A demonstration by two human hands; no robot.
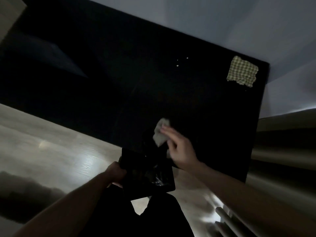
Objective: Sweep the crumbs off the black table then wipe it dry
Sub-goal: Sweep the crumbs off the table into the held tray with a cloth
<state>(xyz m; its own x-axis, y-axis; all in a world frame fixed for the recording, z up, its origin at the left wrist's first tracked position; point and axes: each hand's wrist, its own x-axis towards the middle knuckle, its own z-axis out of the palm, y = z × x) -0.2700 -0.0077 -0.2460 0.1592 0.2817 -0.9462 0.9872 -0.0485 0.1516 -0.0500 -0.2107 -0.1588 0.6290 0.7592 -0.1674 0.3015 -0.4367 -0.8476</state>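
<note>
The black table (119,79) fills the middle of the dim view. My right hand (179,149) holds a crumpled pale tissue (160,132) on the table near its front edge. Just below that edge my left hand (116,171) grips a black tray (147,173) with a crinkled dark liner and a pale speck on it. A few pale crumbs (177,65) lie farther back on the table. A folded yellow checked cloth (242,71) rests at the table's far right corner.
Pale wood floor (51,142) lies to the left of and below the table. A white wall (239,23) stands behind it. Curtain-like folds (282,151) hang on the right. My dark trousers (136,218) show at the bottom.
</note>
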